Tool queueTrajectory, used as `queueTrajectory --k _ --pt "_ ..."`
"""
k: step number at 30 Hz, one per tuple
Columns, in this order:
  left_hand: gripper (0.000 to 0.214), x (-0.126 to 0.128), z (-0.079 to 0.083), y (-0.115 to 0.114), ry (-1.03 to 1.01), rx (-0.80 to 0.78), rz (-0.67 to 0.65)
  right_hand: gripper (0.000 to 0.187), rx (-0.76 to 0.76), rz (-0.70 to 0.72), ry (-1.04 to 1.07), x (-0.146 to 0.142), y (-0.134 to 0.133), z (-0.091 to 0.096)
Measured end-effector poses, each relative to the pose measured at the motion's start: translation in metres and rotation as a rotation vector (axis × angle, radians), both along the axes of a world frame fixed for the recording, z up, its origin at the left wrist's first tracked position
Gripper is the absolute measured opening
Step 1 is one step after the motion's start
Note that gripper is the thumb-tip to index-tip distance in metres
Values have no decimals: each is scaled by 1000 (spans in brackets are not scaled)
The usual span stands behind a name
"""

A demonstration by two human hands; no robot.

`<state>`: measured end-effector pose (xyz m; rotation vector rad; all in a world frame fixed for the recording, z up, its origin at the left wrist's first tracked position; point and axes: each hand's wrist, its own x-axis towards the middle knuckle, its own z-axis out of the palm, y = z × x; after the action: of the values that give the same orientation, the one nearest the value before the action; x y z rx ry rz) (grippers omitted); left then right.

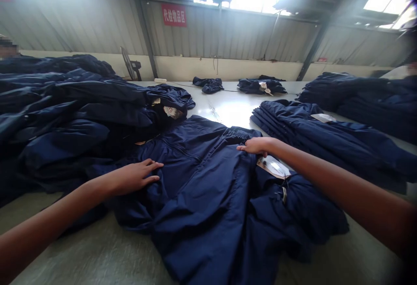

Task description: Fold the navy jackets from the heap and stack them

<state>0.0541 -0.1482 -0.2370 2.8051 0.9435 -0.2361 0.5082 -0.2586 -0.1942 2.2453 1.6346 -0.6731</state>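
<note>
Left hand (135, 177) and right hand (256, 146) open, palms down on navy jacket (198, 189).
Right hand at its upper edge, near a white tag (273, 166); jacket lies on the counter (87, 250), between piled navy garments (65, 115) and stacked navy garments (325, 141).

A long pale work table (228, 111) is carrying all the garments. A spread navy jacket (202, 189) is lying across the near middle, touching a loose heap of navy jackets (58, 120) spilling along the left. Folded navy stacks (319, 133) are lying at right. A small navy bundle (207, 84) and a second bundle (261, 86) are sitting at the far end (glare is washing out the surface there).
</note>
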Motion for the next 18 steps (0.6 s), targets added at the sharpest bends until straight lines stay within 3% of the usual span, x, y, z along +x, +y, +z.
queueTrajectory --k 4,10,15,18 --pt "57 -10 -4 -15 28 31 6 86 112 118 -47 3 15 -13" --pt "60 -17 -12 -29 76 83 1 81 274 112 -129 8 12 -40" --pt "60 -15 -16 -32 117 87 5 78 297 126 -160 9 1 -43" --pt "55 -16 -21 -25 66 121 -68 73 296 154 -178 11 -3 -41"
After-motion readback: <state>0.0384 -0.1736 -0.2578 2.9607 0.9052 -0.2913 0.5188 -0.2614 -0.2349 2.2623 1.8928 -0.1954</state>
